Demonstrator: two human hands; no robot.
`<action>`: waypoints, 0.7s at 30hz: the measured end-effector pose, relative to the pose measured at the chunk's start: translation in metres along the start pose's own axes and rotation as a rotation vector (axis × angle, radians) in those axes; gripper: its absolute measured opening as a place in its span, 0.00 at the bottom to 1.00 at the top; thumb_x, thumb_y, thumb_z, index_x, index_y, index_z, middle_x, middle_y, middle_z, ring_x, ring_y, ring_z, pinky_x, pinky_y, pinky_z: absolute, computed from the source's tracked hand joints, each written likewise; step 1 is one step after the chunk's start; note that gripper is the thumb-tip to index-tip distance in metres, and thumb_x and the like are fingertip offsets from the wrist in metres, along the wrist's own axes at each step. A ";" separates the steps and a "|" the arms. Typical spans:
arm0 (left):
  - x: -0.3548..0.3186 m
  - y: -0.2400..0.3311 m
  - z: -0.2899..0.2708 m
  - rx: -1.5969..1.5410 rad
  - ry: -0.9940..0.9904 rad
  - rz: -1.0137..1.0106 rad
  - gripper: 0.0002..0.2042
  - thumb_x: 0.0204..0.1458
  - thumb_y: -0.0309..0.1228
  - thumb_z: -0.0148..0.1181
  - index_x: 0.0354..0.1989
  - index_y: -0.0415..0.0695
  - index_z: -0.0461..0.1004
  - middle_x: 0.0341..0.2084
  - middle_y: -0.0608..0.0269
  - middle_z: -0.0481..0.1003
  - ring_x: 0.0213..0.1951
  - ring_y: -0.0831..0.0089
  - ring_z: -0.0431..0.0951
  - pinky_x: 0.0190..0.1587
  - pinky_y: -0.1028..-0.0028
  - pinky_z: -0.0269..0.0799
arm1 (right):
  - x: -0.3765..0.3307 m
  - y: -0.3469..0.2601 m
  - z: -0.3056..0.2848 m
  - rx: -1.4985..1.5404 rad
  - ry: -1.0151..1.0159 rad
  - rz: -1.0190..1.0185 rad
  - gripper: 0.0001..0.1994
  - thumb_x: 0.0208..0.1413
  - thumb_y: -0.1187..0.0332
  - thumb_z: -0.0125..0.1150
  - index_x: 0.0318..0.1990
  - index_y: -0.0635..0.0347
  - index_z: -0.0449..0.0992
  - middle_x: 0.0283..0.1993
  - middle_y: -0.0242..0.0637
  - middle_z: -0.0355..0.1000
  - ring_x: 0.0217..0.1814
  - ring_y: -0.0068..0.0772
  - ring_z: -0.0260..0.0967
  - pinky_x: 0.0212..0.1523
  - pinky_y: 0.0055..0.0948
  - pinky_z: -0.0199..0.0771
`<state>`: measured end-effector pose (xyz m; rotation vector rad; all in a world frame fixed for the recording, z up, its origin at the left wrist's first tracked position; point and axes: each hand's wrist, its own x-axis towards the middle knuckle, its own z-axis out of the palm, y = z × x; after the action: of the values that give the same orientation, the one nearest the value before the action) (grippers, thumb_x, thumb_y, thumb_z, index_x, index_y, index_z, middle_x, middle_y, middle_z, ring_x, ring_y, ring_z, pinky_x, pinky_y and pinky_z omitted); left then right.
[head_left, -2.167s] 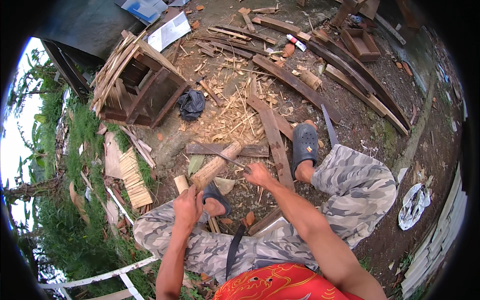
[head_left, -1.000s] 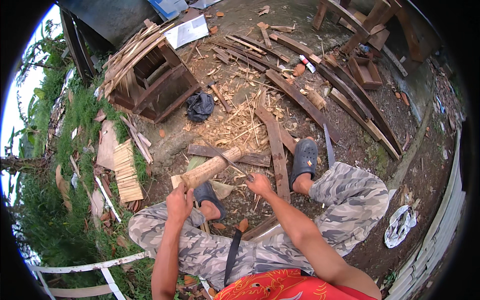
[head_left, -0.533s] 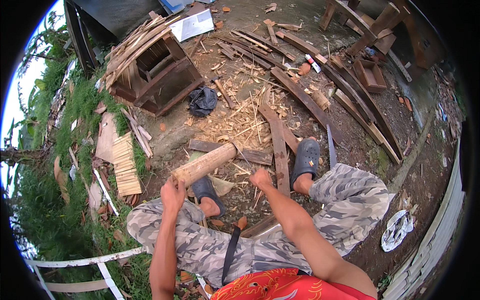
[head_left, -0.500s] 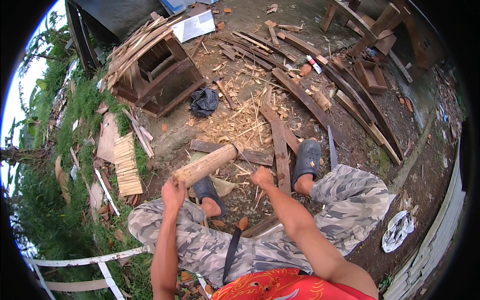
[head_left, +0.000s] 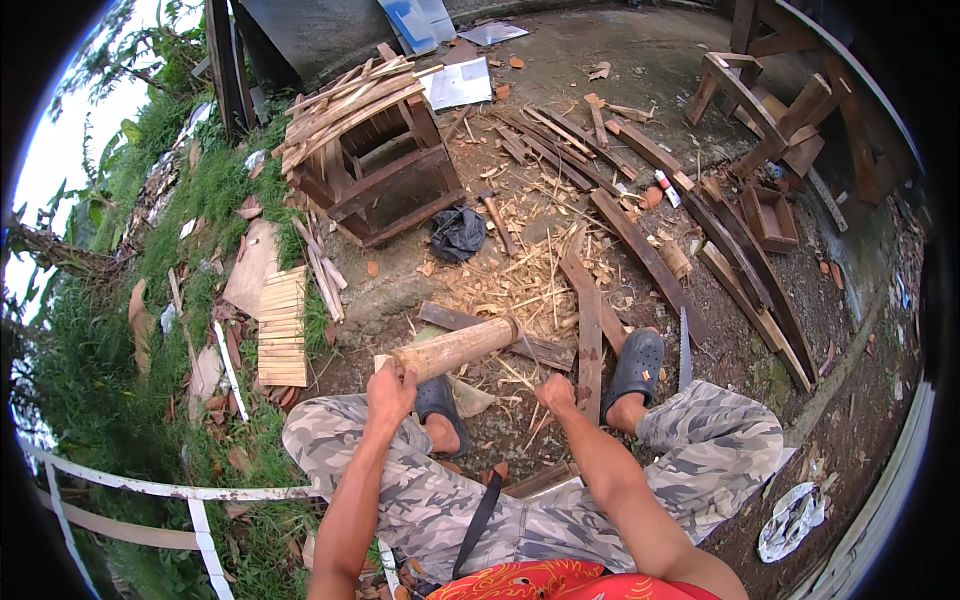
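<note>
A pale round log (head_left: 455, 349) lies slanted between my feet, its far end over a dark board (head_left: 545, 346). My left hand (head_left: 391, 388) is closed round the log's near end. In my right hand (head_left: 556, 392) is a knife (head_left: 530, 347); its handle is mostly hidden in my fist. The narrow, dark blade reaches up toward the log's far end, where I cannot tell if it touches. Pale shavings (head_left: 520, 275) are heaped just beyond that end.
A dark wooden frame (head_left: 400, 190) topped with sticks stands far left. A hammer (head_left: 498, 222) lies beside a black plastic bag (head_left: 458, 234). A saw blade (head_left: 685, 350) stands by my right knee. Long dark planks (head_left: 650, 250) and a small wooden box (head_left: 769, 218) lie right.
The view has shifted, so the whole scene sits further right and lower. Both hands keep their holds on the log and the knife; the blade has tilted slightly at the log's far end.
</note>
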<state>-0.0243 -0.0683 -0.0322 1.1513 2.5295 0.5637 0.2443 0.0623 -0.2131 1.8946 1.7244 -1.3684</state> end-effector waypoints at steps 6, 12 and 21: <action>0.000 0.007 -0.002 0.072 -0.036 0.058 0.16 0.54 0.35 0.62 0.42 0.34 0.74 0.28 0.36 0.79 0.36 0.39 0.80 0.41 0.49 0.74 | 0.001 0.020 -0.013 -0.035 0.041 -0.092 0.20 0.52 0.57 0.59 0.46 0.63 0.80 0.47 0.59 0.77 0.53 0.61 0.74 0.54 0.50 0.74; -0.009 0.029 -0.007 0.129 -0.085 0.147 0.15 0.54 0.34 0.62 0.41 0.35 0.73 0.26 0.39 0.78 0.33 0.40 0.80 0.36 0.49 0.74 | -0.045 -0.042 0.006 -0.019 0.135 -0.653 0.16 0.51 0.56 0.63 0.38 0.61 0.77 0.32 0.57 0.77 0.39 0.64 0.75 0.41 0.54 0.75; -0.030 0.048 -0.008 0.139 -0.070 0.519 0.10 0.53 0.31 0.62 0.38 0.39 0.73 0.24 0.48 0.77 0.28 0.49 0.79 0.33 0.55 0.75 | -0.025 0.000 -0.007 0.184 0.071 -0.202 0.16 0.51 0.58 0.63 0.32 0.65 0.75 0.25 0.55 0.73 0.30 0.62 0.73 0.35 0.51 0.72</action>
<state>0.0229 -0.0643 0.0004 1.8623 2.2322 0.4547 0.2507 0.0514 -0.1905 1.9267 1.9305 -1.6002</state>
